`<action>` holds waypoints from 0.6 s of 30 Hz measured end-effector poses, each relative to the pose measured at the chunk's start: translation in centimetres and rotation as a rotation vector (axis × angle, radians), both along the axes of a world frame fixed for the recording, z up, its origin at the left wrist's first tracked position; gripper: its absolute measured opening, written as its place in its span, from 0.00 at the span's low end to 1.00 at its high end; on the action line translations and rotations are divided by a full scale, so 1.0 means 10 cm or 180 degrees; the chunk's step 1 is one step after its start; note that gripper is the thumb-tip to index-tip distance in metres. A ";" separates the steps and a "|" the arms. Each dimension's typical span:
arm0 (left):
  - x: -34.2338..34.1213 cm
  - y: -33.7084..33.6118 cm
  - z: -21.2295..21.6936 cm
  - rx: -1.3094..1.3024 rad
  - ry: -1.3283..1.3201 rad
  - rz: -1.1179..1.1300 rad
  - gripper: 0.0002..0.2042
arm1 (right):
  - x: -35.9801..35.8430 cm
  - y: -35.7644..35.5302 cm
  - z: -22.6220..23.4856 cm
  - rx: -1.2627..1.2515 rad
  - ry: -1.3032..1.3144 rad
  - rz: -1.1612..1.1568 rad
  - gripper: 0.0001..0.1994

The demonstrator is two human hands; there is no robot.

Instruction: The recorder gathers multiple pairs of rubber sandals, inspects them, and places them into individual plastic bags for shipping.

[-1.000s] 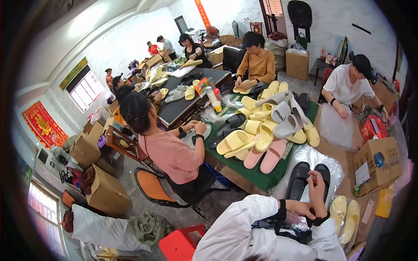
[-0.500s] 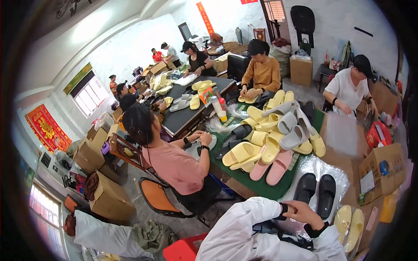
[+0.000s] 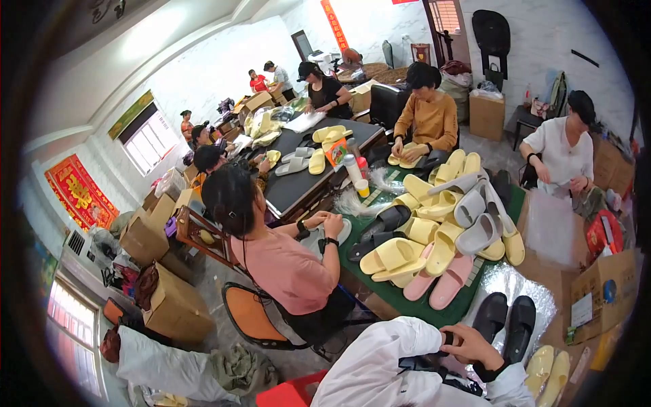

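My right hand (image 3: 472, 344), with a black band at its wrist, bends its fingers around the black wristband (image 3: 448, 338) on my left arm. My left hand lies mostly hidden behind the right one, so its fingers do not show. Just beyond my hands, a pair of black slide sandals (image 3: 521, 328) rests on a clear plastic bag (image 3: 548, 290). A pair of pale yellow slides (image 3: 557, 377) lies to the right of my right forearm. Pink slides (image 3: 451, 282) sit farther off, at the front of a heap of yellow and grey slides (image 3: 444, 247).
The heap covers a green mat (image 3: 380, 293). A person in a pink shirt (image 3: 285, 261) sits to my left by an orange-backed chair (image 3: 251, 313). Across the table people in brown (image 3: 434, 119) and white (image 3: 563, 149) work. A cardboard box (image 3: 600, 298) stands at right; a red box (image 3: 291, 392) lies below.
The view has shifted, so the scene sits farther right. My right fingers have bent more around the left wristband. The person in white has brought their hands closer together.
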State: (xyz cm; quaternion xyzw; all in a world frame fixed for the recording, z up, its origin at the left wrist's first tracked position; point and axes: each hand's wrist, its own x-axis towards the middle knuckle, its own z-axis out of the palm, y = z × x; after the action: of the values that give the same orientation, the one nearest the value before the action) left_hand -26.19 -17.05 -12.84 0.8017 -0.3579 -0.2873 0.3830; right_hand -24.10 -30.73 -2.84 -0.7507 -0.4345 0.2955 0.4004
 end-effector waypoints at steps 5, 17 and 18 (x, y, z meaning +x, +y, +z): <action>0.08 0.02 -0.19 0.0117 -0.0227 -0.0168 0.20 | 0.08 0.08 0.10 -0.0151 0.0107 0.0030 0.26; 0.30 -0.39 -0.87 0.0300 -0.0989 -0.0434 0.18 | 0.26 -0.34 -0.86 0.0274 -0.0188 -0.0542 0.22; 0.31 -0.54 -0.91 0.0257 -0.1103 -0.0608 0.18 | 0.27 -0.62 -1.03 0.0250 -0.0241 -0.1182 0.21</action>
State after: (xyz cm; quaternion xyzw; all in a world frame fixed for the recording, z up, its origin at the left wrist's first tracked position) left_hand -23.07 -22.48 -21.95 0.8162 -0.4811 -0.1942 0.2542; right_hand -21.42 -36.92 -13.16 -0.8124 -0.3145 0.1708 0.4604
